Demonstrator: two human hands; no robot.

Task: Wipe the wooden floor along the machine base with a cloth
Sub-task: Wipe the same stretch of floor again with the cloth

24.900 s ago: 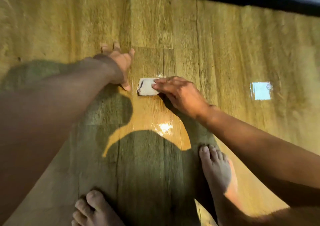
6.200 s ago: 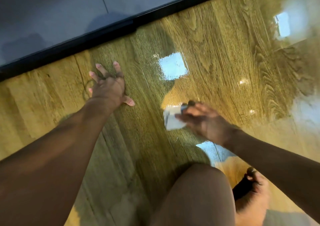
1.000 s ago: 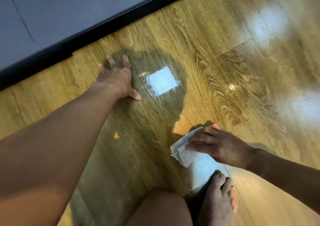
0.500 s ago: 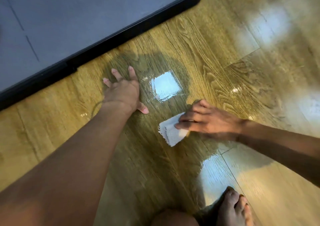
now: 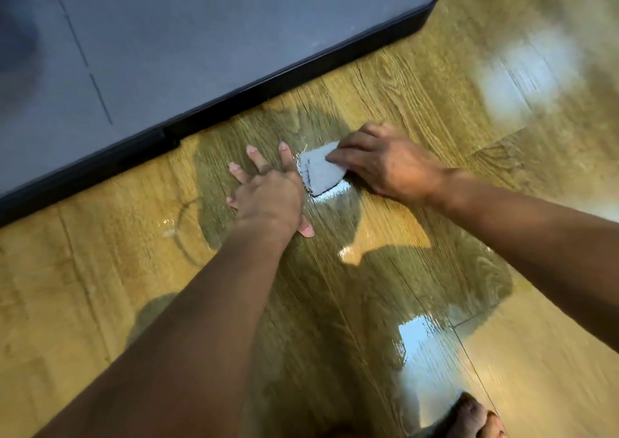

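Note:
A small folded white cloth (image 5: 320, 171) lies flat on the glossy wooden floor (image 5: 100, 270), a short way in front of the machine base (image 5: 201, 35), a grey slab with a black rim. My right hand (image 5: 385, 164) presses the cloth down with its fingers laid over the cloth's right edge. My left hand (image 5: 268, 196) rests flat on the floor with fingers spread, directly left of the cloth and almost touching it.
The black rim (image 5: 301, 72) of the base runs diagonally from lower left to a rounded corner at the upper right. A bare foot (image 5: 475, 417) stands at the bottom right. Bright light reflections lie on the boards to the right.
My right hand has slid the cloth up and toward the machine base, ending beside my left hand. The left hand stays planted on the floor. The view has shifted closer.

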